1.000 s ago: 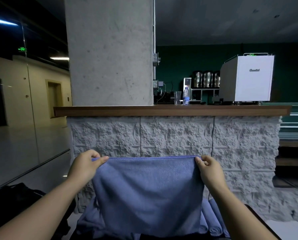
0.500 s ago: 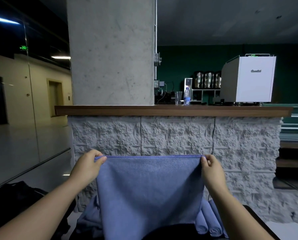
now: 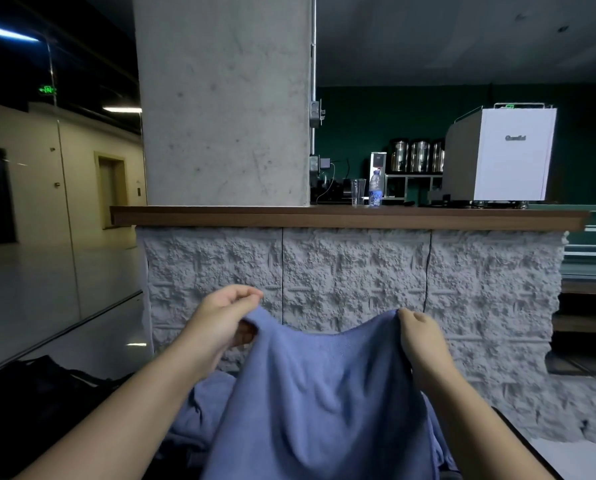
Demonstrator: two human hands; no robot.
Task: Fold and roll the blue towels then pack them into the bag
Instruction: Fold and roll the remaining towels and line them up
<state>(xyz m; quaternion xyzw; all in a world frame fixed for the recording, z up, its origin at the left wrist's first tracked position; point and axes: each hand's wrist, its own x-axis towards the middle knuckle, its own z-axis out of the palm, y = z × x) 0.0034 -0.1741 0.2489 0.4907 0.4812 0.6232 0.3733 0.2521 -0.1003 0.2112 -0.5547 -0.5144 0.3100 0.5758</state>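
Holding: towel (image 3: 319, 393) hangs in the air between both hands, before the counter (image 3: 324, 218).
Left hand (image 3: 220, 323): pinches the upper left corner.
Right hand (image 3: 421, 344): pinches the upper right corner.
Axis: top edge runs left-right, sagging; both hands equally near.

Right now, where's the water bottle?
Head view, right of centre: the water bottle stands on the wooden counter, right beside a clear cup and left of the white machine.
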